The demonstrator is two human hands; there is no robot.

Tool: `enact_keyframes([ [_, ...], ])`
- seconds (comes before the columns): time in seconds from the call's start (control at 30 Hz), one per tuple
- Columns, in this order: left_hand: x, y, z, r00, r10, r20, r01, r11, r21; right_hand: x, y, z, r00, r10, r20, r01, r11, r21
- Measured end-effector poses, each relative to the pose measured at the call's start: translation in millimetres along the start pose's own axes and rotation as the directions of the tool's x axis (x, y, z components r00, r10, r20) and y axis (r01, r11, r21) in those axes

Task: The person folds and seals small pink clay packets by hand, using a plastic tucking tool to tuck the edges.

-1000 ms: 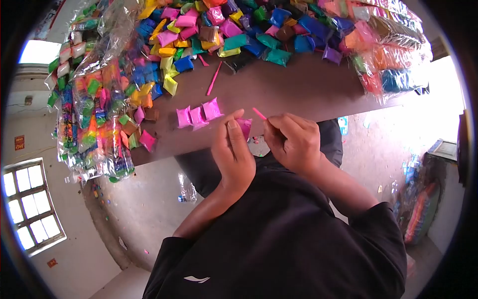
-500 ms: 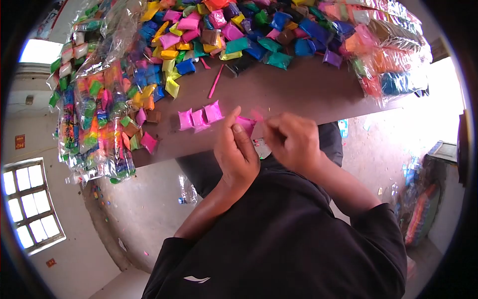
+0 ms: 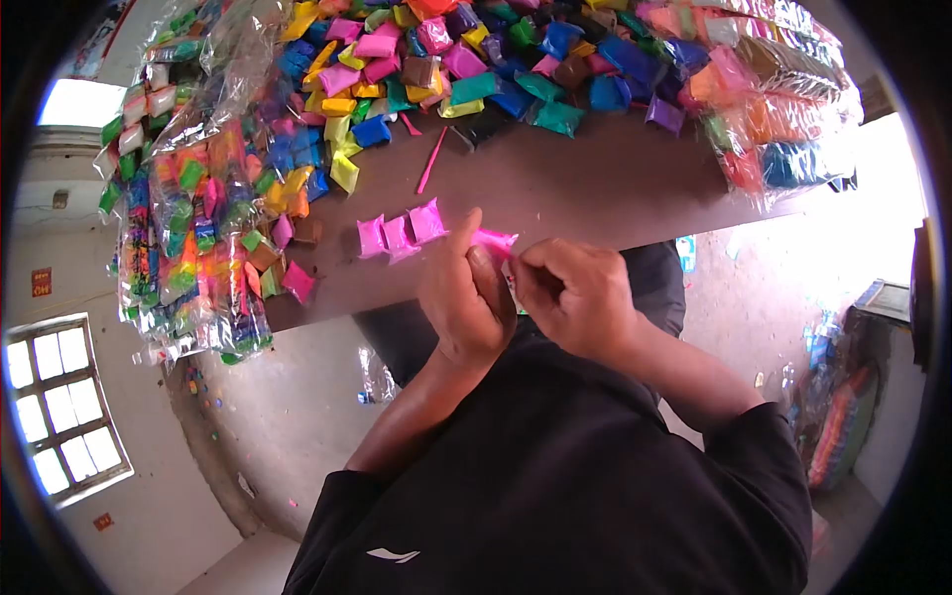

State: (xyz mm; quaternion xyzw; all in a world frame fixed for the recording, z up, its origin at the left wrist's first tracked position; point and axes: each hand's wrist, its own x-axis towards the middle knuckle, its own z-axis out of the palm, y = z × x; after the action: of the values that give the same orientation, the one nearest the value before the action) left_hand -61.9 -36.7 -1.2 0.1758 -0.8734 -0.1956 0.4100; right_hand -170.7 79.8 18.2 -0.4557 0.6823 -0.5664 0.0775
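My left hand [image 3: 466,297] is closed round a small pink packet [image 3: 493,241], its thumb and fingers covering the packet's left side. The fingertips of my right hand [image 3: 583,297] are pinched at the packet's right end; what exactly lies between them is hidden. Just left of my hands, three shiny pink packets [image 3: 400,238] lie side by side on the brown table [image 3: 595,188]. A thin pink stick [image 3: 431,162] rests on the tabletop beyond them.
A big heap of small coloured packets [image 3: 476,64] covers the far side of the table. Clear bags of packets [image 3: 188,238] stand at the left, with more bagged packets [image 3: 783,119] at the right. Another pink packet [image 3: 297,283] lies near the left front edge.
My right hand has come slightly left and down, its fingertips now against the packet's right end. A blurred pink bit by its fingers no longer shows. My left hand has barely shifted.
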Motion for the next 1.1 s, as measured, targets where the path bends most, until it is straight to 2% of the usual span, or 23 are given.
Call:
enact_keyframes([
  [0.03,-0.9,1.7,-0.4,0.999,-0.038,0.027,0.038,0.999,-0.021,-2.5,-0.6,3.5,1.0,0.009,0.003,-0.009,0.999,0.037],
  [0.13,1.9,-2.2,4.9,0.999,0.03,-0.042,-0.031,0.999,-0.029,2.1,0.6,1.1,0.998,0.056,-0.028,-0.054,0.996,0.075],
  [0.2,1.4,0.5,0.2,1.0,0.008,-0.016,-0.009,1.0,-0.018,0.0,1.1,1.8,0.993,0.102,-0.055,-0.097,0.992,0.085],
  [0.3,-1.4,0.4,-1.0,1.0,-0.024,0.012,0.024,0.999,-0.022,-5.6,1.8,0.8,0.999,0.055,0.002,-0.055,0.993,0.106],
  [0.37,-2.6,0.7,-2.4,0.999,-0.041,0.018,0.041,0.999,-0.03,1.0,-2.3,-7.5,0.99,0.134,0.053,-0.14,0.981,0.134],
  [0.47,-1.8,3.3,-1.8,0.998,-0.053,0.044,0.054,0.999,-0.011,-1.5,-1.2,0.5,0.997,0.073,0.013,-0.074,0.987,0.144],
  [0.6,-1.4,0.7,1.3,1.0,-0.011,-0.008,0.011,0.999,-0.031,-3.5,-0.5,3.3,0.999,-0.009,0.031,0.004,0.988,0.155],
  [0.67,-3.0,2.3,-1.9,1.0,-0.011,-0.011,0.01,1.0,-0.029,3.7,-1.4,-4.6,0.988,0.152,0.033,-0.155,0.979,0.13],
  [0.73,-2.1,7.3,-7.1,0.993,-0.09,0.08,0.094,0.994,-0.052,1.3,-3.5,-3.5,0.986,0.158,0.045,-0.162,0.977,0.136],
  [0.8,-4.3,4.1,-4.6,0.997,-0.064,0.052,0.068,0.996,-0.062,-3.3,-1.1,-1.9,0.995,0.081,0.062,-0.091,0.981,0.173],
  [0.93,-3.6,4.5,-3.7,0.999,-0.028,0.018,0.029,0.999,-0.043,-3.6,-2.3,2.2,0.999,0.025,0.035,-0.031,0.984,0.173],
  [1.0,-3.1,4.7,-2.9,0.999,-0.04,0.015,0.04,0.998,-0.046,-5.4,-1.2,9.1,1.0,0.012,-0.027,-0.006,0.98,0.197],
  [1.1,-4.5,5.4,-5.3,0.996,-0.08,0.033,0.083,0.994,-0.074,-4.8,3.6,8.5,0.997,-0.079,0.005,0.078,0.986,0.144],
])
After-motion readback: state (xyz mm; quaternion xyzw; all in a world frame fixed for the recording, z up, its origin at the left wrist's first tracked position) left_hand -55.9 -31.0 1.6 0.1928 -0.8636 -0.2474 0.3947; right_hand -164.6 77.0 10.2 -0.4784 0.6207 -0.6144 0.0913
